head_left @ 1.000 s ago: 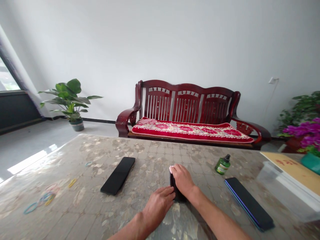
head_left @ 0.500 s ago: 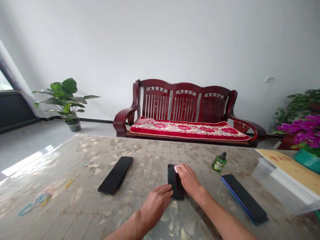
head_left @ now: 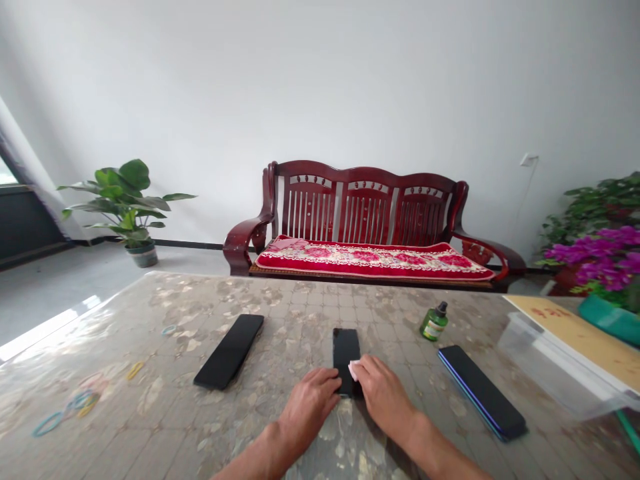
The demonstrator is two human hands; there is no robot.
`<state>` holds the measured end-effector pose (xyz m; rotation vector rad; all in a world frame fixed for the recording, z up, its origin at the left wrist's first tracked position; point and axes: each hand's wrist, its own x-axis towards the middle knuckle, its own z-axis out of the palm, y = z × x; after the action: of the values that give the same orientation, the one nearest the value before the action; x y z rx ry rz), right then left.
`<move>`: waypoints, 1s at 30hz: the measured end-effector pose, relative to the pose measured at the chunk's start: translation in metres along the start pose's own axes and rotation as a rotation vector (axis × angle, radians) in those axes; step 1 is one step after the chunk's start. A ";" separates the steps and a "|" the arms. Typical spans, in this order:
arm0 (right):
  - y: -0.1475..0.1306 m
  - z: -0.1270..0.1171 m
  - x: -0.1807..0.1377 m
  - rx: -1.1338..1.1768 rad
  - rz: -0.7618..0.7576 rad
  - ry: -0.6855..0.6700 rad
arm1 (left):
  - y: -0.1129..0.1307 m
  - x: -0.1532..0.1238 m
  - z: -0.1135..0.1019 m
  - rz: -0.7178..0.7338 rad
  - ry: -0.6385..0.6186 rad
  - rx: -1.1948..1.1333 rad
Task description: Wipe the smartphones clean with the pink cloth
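A black smartphone lies flat, screen up, in the middle of the table. My left hand grips its lower left edge, with the fingers close together along the side. Pinched in my right hand is a small white wipe, pressed on the right side of the screen; whether it is tissue or cloth I cannot tell. Another black smartphone rests at an angle on the left. On the right lies a smartphone with a blue-violet edge, and behind it stands a small green bottle with a black top.
A patterned cover lies over the table. Several coloured rubber bands are scattered at left. A clear plastic box with a tan folder on it stands at right, near purple flowers. Beyond is a wooden bench.
My right hand has slid the wipe down the screen, from near the top edge to the lower right part. My left hand has stayed at the phone's lower left edge.
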<state>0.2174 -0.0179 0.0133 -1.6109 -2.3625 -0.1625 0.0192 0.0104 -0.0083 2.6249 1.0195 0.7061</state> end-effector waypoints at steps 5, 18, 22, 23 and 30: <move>0.008 0.007 0.050 -0.107 0.062 -0.036 | 0.000 0.000 -0.003 0.005 0.012 -0.017; -0.004 0.006 0.027 -0.156 -0.052 0.000 | -0.004 -0.003 0.000 0.001 0.044 0.001; -0.010 0.003 -0.003 -0.121 -0.130 0.038 | -0.002 -0.003 -0.001 -0.060 0.031 -0.008; -0.009 0.002 -0.006 -0.100 -0.128 0.038 | 0.000 -0.003 -0.002 -0.075 0.015 -0.001; -0.003 0.003 0.003 0.077 0.161 0.050 | 0.032 0.013 -0.013 -0.218 -0.148 0.144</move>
<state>0.2126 -0.0152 0.0112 -1.7297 -2.1636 -0.0770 0.0390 -0.0032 0.0197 2.5822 1.3288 0.3967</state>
